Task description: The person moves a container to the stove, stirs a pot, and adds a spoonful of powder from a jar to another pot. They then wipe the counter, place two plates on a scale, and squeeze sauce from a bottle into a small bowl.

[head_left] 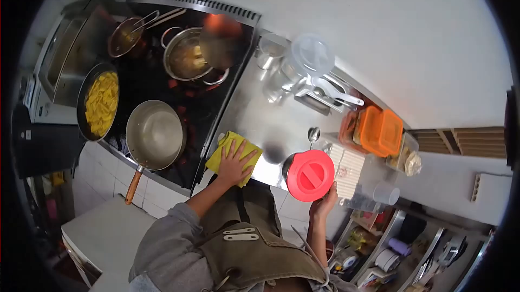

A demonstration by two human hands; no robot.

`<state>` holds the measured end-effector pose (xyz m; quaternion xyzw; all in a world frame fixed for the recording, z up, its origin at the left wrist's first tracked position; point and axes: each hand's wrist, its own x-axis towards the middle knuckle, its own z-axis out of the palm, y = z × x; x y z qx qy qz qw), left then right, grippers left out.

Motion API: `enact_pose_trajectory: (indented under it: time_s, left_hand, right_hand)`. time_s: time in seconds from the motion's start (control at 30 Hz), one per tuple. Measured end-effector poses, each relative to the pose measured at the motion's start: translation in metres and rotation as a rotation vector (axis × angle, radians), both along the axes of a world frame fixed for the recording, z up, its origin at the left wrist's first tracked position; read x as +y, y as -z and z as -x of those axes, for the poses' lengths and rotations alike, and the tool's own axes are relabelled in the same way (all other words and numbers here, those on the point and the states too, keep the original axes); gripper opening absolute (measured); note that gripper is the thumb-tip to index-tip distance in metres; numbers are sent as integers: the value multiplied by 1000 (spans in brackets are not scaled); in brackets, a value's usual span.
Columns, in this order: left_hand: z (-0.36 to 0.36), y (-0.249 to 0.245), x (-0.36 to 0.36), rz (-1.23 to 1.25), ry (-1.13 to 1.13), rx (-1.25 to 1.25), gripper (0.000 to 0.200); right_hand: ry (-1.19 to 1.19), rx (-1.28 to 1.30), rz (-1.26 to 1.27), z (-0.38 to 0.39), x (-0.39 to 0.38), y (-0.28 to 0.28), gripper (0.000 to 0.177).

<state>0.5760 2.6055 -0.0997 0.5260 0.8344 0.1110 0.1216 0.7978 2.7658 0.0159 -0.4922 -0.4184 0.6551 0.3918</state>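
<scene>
My left hand point(234, 165) presses flat on a yellow cloth point(250, 153) at the front edge of the steel counter, fingers spread. At the counter's edge, my right hand point(325, 201) grips the side of a container with a red lid point(310, 175); the lid hides most of its dark body and part of my fingers. Just beyond the lid lies a metal spoon point(313, 136). A ribbed white mat or tray point(346, 166) is beside the container on the right.
On the black stove to the left are an empty pan point(155, 135), a pan of yellow food point(101, 103), a steaming pot point(187, 54) and a small saucepan point(124, 37). An orange container point(381, 131) and a clear lidded jar point(311, 56) stand along the wall.
</scene>
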Motion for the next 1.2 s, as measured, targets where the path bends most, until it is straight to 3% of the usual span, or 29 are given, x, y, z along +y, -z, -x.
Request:
enact_pose_trajectory:
  time_s: [0.17,0.2,0.5,0.73,0.97,1.2]
  left_hand:
    - [27,10,45,-86,-234,23,57]
    - [29,12,54,-84,-269,23,57]
    - [-13,8,39,-244,-290,-107,56]
    - [-17,6,33,-262,-254,-120,60]
    - [-14,2,29,-236,-240,-120,63]
    - [-17,10,30,-227,-247,-110,64]
  right_hand:
    - [74,118,43,104,-1,-68,35]
    - [-70,163,20,111,4,-69,35]
    - [-393,241,-84,246,8,-99,27]
    - [-666,-19,-248,316,9,-118,32]
    - [-749,-268,-302,345,14,-126,38]
    - [-823,-330,-323,360,18,-135,37]
